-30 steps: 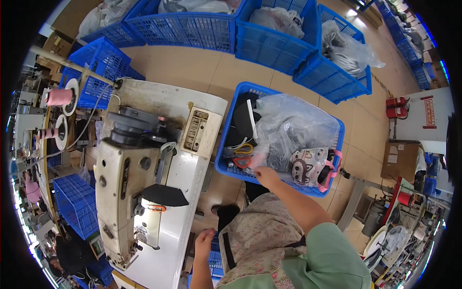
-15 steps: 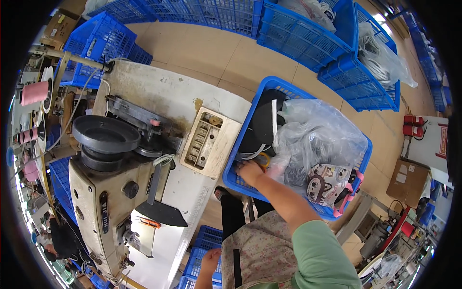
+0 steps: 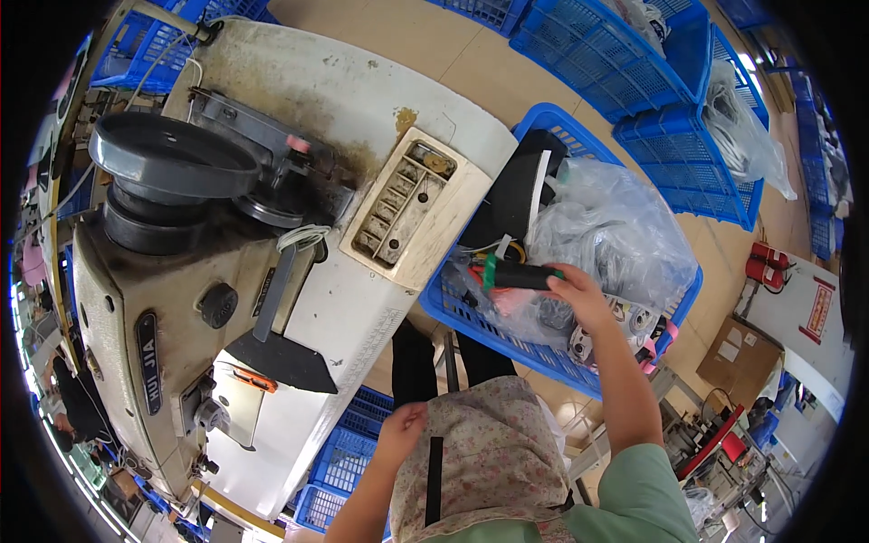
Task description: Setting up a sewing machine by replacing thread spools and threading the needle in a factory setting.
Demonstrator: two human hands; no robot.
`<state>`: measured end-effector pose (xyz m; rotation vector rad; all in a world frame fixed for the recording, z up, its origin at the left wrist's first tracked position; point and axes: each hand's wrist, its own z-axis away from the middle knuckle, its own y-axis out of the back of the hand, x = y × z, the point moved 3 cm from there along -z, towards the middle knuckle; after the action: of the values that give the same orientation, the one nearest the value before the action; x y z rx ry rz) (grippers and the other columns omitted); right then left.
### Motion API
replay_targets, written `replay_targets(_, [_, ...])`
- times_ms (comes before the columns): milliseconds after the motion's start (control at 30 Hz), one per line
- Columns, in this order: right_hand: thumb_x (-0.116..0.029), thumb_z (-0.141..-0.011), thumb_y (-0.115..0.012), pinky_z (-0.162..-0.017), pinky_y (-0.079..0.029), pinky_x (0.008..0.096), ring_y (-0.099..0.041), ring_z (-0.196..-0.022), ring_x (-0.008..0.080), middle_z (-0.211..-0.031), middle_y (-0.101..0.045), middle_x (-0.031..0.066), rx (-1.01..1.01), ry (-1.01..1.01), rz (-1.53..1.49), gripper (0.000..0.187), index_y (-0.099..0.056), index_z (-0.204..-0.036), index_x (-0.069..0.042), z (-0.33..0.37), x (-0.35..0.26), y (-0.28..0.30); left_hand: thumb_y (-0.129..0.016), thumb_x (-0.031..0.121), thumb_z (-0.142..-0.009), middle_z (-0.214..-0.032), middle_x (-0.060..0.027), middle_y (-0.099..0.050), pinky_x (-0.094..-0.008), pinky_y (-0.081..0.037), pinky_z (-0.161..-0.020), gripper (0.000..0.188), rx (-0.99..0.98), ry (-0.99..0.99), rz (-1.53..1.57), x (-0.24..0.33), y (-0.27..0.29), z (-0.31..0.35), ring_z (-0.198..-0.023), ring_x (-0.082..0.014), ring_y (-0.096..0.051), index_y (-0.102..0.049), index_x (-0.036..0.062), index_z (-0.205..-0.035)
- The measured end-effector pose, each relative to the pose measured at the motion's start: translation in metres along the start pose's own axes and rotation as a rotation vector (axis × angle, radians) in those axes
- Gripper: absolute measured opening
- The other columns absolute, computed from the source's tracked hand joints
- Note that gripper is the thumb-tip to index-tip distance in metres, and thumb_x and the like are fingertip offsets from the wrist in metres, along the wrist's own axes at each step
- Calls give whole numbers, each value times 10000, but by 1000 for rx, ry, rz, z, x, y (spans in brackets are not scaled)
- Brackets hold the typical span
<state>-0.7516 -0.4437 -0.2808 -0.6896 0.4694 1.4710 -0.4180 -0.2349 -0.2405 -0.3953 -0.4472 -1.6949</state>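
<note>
My right hand is closed on one end of a spool of black thread with green ends. It holds the spool lying sideways above the blue plastic basket. Under and around it in the basket are clear plastic bags, black pieces with a white edge, a yellow ring-shaped roll and a cartoon-printed pouch with pink straps. My left hand hovers by the floral apron, fingers curled in, with nothing seen in it.
A sewing machine stands on the white worktable at left. On the table lie a compartmented tray, a black pointed piece and an orange-handled tool. Blue crates line the floor at the back. Fire extinguishers are at right.
My right hand has come up from the basket's near left corner and moved right, bringing out the black spool. The view has shifted; my left hand stays curled by the apron.
</note>
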Motion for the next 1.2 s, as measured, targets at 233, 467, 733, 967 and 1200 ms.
replay_targets(233, [-163, -833, -611, -860, -459, 293, -565, -930, 144, -1063, -570, 78, -426, -147, 244, 386, -521, -1165, 13, 59, -4, -6, -665, 157, -779, -1008, -108, -615, -308, -464, -808, 406, 94, -549, -36, 119, -40, -20, -919, -195, -599, -537, 8, -1134])
replay_targets(467, [-177, -818, -635, -878, -432, 307, -532, -977, 145, -1108, -559, 62, -598, -75, 378, 403, -534, -1178, -29, 67, -21, -44, -741, 207, -688, -939, -109, -606, -309, -467, -739, 513, -226, -507, -717, 174, -68, -29, -870, -190, -597, -549, 13, -1123])
replay_targets(733, [-201, -844, -612, -860, -441, 296, -543, -1017, 162, -1092, -583, 101, -549, -66, -92, 365, -536, -1168, -50, 54, -28, -17, -726, 248, -730, -876, -46, -601, -256, -443, -716, 464, -433, -112, -15, 164, -72, -52, -802, -111, -552, -575, -14, -1081])
replay_targets(967, [-82, -722, -598, -906, -393, 392, -566, -965, 285, -1012, -609, 102, 261, 799, 969, 353, -576, -1074, -78, -30, -102, 19, -690, 186, -769, -966, -68, -604, -260, -462, -777, 472, -476, -26, 49, 151, -85, -73, -874, -126, -573, -506, -24, -1150])
replay_targets(1200, [-263, -717, -622, -822, -407, 410, -593, -803, 286, -784, -609, 121, 325, 272, 1513, 391, -580, -1042, -51, -89, -23, 74, -715, 215, -750, -950, -62, -608, -269, -445, -789, 451, -379, 46, 180, 157, -104, -83, -861, -127, -566, -534, -9, -1097])
